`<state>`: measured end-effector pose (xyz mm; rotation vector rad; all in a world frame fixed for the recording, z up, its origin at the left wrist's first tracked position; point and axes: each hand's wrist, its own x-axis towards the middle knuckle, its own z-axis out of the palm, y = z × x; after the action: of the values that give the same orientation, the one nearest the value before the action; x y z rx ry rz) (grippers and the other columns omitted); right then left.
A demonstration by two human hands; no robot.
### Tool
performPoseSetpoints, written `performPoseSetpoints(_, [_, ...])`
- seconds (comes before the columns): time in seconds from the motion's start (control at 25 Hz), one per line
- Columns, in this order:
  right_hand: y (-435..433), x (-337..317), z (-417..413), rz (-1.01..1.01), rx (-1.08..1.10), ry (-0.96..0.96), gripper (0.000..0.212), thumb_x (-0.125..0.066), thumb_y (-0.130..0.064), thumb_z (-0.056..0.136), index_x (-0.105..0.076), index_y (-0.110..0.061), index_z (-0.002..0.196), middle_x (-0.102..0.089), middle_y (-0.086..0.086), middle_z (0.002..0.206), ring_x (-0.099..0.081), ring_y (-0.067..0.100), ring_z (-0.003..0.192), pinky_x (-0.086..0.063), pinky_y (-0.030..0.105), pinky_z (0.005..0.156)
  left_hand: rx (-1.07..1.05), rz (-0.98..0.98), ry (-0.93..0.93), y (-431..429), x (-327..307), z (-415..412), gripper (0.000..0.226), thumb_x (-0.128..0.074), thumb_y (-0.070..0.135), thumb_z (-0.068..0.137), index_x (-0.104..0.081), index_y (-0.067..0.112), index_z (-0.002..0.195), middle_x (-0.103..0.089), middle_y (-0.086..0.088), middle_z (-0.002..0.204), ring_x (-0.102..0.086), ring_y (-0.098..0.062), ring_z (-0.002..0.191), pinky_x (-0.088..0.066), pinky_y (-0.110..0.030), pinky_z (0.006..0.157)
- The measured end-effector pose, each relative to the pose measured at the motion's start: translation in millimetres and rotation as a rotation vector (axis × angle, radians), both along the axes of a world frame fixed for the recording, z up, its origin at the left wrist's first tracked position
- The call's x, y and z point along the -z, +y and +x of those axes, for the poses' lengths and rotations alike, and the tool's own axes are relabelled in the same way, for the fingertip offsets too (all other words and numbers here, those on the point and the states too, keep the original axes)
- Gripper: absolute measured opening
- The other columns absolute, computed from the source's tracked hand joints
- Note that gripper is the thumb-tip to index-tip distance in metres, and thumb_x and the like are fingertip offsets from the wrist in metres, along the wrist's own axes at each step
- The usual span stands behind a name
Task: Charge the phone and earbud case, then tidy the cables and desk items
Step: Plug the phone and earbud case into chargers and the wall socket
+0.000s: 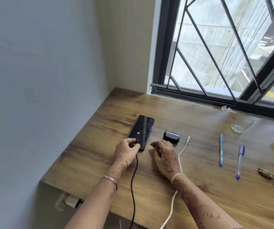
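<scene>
At the near edge of the wooden desk (191,192), a black cable (133,187) climbs from 6 o'clock toward the left hand (127,150), and a white cable (176,177) runs up beside it, passing under the right wrist. A white charger (71,201) sits in a wall socket below the desk edge at about 7 o'clock. The left hand pinches the black cable's plug between thumb and fingers, the plug tip lying over the near end of the phone (141,131). The right hand (166,156) rests just right of it, palm down, fingers loosely curled and gripping nothing. The white cable's free plug lies on the desk near the right hand, at its 1 o'clock. The phone lies face up, screen dark, near the desk's left edge. The black earbud case (171,136) sits closed just beyond the right hand's fingers, apart from the phone. Off toward 3 o'clock lie a teal pen (221,149), a blue ballpoint pen (240,161) and a wristwatch (273,176). Farther back, at 2 o'clock, an empty drinking glass (241,123) stands near the window frame (199,96).
</scene>
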<state>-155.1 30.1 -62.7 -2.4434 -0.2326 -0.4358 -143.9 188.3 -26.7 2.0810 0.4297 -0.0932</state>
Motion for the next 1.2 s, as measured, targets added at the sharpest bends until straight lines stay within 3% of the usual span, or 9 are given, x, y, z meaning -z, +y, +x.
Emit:
performPoseSetpoints(0.32, [-5.3, 2.4, 11.2, -0.063, -0.051, -0.055, 0.02, -0.061, -0.005, 0.079, -0.068, -0.017, 0.093, -0.065, -0.003, 0.089, -0.061, 0.016, 0.084, -0.048, 0.023, 0.081, -0.078, -0.031, -0.045, 2.0, 2.6, -4.6, 0.025, -0.064, 0.026, 0.083, -0.068, 0.02, 0.107, -0.063, 0.009, 0.086, -0.058, -0.01, 0.084, -0.043, -0.02, 0.078])
performPoseSetpoints(0.48, [-3.8, 3.2, 14.0, -0.133, -0.061, -0.05, 0.02, -0.062, -0.011, 0.083, -0.07, -0.019, 0.098, -0.066, -0.005, 0.092, -0.062, 0.015, 0.085, -0.045, 0.018, 0.08, -0.131, -0.055, -0.055, 8.2, 9.0, -10.2, 0.022, -0.063, 0.029, 0.081, -0.072, 0.018, 0.098, -0.07, 0.0, 0.081, -0.068, -0.021, 0.078, -0.056, -0.034, 0.08])
performPoseSetpoints(0.56, [-0.6, 2.8, 14.0, -0.178, -0.044, -0.042, 0.019, -0.062, -0.014, 0.085, -0.071, -0.019, 0.1, -0.065, -0.004, 0.093, -0.061, 0.017, 0.083, -0.049, 0.023, 0.077, -0.147, -0.041, -0.082, 11.3, 13.1, -15.0, 0.016, -0.062, 0.029, 0.081, -0.07, 0.022, 0.093, -0.067, 0.001, 0.089, -0.068, -0.024, 0.079, -0.057, -0.039, 0.077])
performPoseSetpoints(0.64, [6.6, -1.1, 13.8, -0.197, 0.009, 0.019, 0.021, -0.06, -0.019, 0.087, -0.071, -0.018, 0.105, -0.063, 0.0, 0.097, -0.059, 0.02, 0.085, -0.053, 0.03, 0.077, -0.144, -0.041, -0.116, 13.2, 15.2, -18.0, 0.007, -0.062, 0.028, 0.082, -0.065, 0.028, 0.089, -0.058, 0.006, 0.107, -0.068, -0.024, 0.079, -0.059, -0.035, 0.062])
performPoseSetpoints(0.72, [18.0, -7.0, 11.8, -0.178, 0.056, 0.122, 0.025, -0.055, -0.021, 0.089, -0.071, -0.016, 0.108, -0.06, 0.003, 0.103, -0.058, 0.024, 0.09, -0.052, 0.033, 0.081, -0.136, -0.114, -0.123, 11.4, 16.5, -19.0, 0.006, -0.062, 0.022, 0.085, -0.062, 0.026, 0.089, -0.054, 0.012, 0.121, -0.066, -0.013, 0.059, -0.049, -0.021, 0.04])
performPoseSetpoints(0.76, [23.8, -9.7, 11.0, -0.151, 0.078, 0.172, 0.026, -0.053, -0.022, 0.09, -0.07, -0.014, 0.107, -0.059, 0.003, 0.106, -0.058, 0.024, 0.092, -0.05, 0.032, 0.083, -0.141, -0.158, -0.12, 9.7, 16.7, -19.4, 0.005, -0.062, 0.02, 0.085, -0.062, 0.024, 0.088, -0.054, 0.014, 0.124, -0.061, -0.007, 0.046, -0.046, -0.02, 0.036])
performPoseSetpoints(0.84, [33.5, -17.4, 10.3, -0.055, 0.143, 0.287, 0.028, -0.05, -0.027, 0.091, -0.069, -0.013, 0.108, -0.056, 0.002, 0.11, -0.058, 0.022, 0.097, -0.046, 0.03, 0.087, -0.166, -0.221, -0.114, 6.8, 17.1, -20.2, 0.01, -0.062, 0.018, 0.085, -0.062, 0.027, 0.082, -0.057, 0.011, 0.129, -0.055, -0.003, 0.035, -0.048, -0.021, 0.038])
performPoseSetpoints(1.04, [42.5, -30.7, 12.8, 0.167, 0.22, 0.56, 0.03, -0.051, -0.027, 0.091, -0.066, -0.015, 0.114, -0.053, 0.004, 0.12, -0.051, 0.021, 0.115, -0.037, 0.028, 0.099, -0.201, -0.305, -0.127, 4.1, 18.4, -22.3, 0.009, -0.062, 0.016, 0.085, -0.068, 0.022, 0.088, -0.054, 0.013, 0.136, -0.058, -0.012, 0.042, -0.054, -0.028, 0.051])
performPoseSetpoints(1.2, [38.8, -21.4, 0.7, 0.134, 0.152, 0.418, 0.03, -0.054, -0.026, 0.092, -0.064, -0.016, 0.119, -0.054, 0.0, 0.11, -0.054, 0.017, 0.106, -0.042, 0.026, 0.096, -0.233, -0.403, -0.134, 0.5, 23.5, -20.1, 0.011, -0.061, 0.011, 0.086, -0.069, 0.015, 0.093, -0.052, 0.013, 0.138, -0.059, -0.009, 0.043, -0.056, -0.029, 0.052])
